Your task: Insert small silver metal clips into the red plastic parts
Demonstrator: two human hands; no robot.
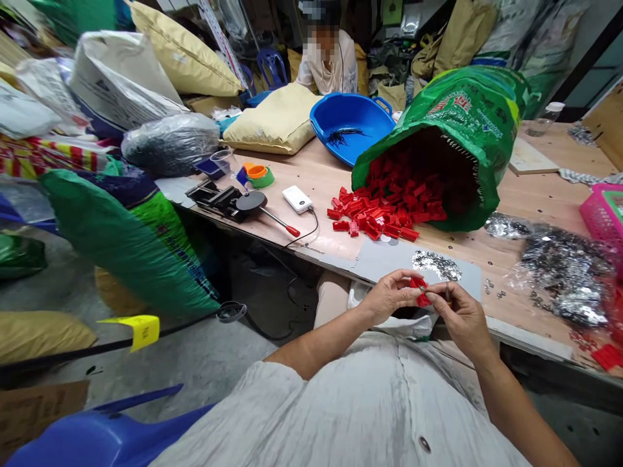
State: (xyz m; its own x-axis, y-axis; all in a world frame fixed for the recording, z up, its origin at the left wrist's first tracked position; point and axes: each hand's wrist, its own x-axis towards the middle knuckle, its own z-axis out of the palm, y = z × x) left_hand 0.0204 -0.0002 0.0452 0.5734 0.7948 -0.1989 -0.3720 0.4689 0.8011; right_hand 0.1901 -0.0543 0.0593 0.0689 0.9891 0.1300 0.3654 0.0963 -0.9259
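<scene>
Close to my body, at the table's front edge, my left hand (389, 298) is closed on a small red plastic piece (419, 283). The fingers of my right hand (460, 318) pinch at the same piece from the other side, on what looks like a small metal part (423, 290), partly hidden by the fingertips. Just beyond my hands, a pile of shiny flat metal pieces (437, 264) lies on a grey sheet (384, 259). Many more red plastic pieces (389, 201) spill from the mouth of a green sack (487, 123) lying on its side.
A blue basin (318, 120) with thin black pieces stands behind. Leftward lie a white power bank (296, 199) with a cable, a black lever tool (250, 202) and tape rolls (260, 175). Bagged metal parts (567, 272) and a pink basket (596, 211) are right. A person (335, 65) sits opposite.
</scene>
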